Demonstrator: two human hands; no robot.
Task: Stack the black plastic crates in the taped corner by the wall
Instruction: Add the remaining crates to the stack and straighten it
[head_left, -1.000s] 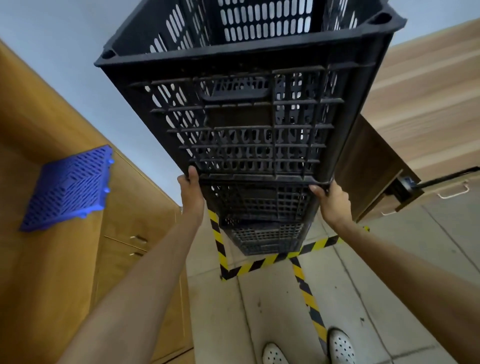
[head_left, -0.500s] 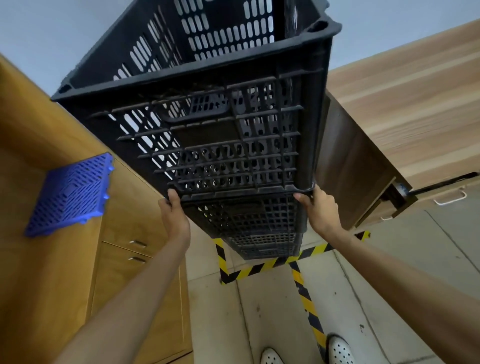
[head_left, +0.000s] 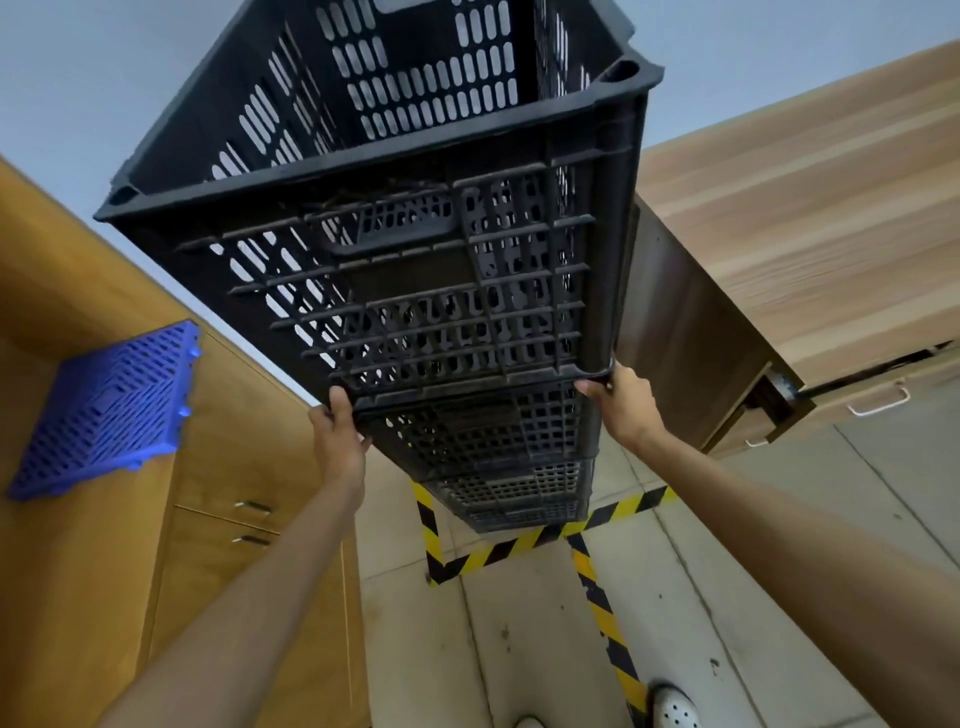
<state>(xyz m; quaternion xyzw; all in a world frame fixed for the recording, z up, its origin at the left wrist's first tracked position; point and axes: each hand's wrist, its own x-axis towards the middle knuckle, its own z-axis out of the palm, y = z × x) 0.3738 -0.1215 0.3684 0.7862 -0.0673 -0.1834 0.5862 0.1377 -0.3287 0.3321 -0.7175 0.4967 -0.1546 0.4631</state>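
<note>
the tiled floor (head_left: 519, 649) carries yellow-black tape (head_left: 524, 543) and the stack of black crates (head_left: 514, 499).

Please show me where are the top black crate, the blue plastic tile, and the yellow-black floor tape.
top black crate (head_left: 415, 291): head view, on its near slatted wall.
blue plastic tile (head_left: 106, 410): head view, on its perforated face.
yellow-black floor tape (head_left: 519, 545): head view, on the front strip below the stack.

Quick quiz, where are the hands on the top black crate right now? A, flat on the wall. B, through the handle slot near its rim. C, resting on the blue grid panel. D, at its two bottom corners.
D: the left hand and right hand each grip a bottom corner of the top crate, at the seam with the crate stack below; the handle slot is untouched.
</note>
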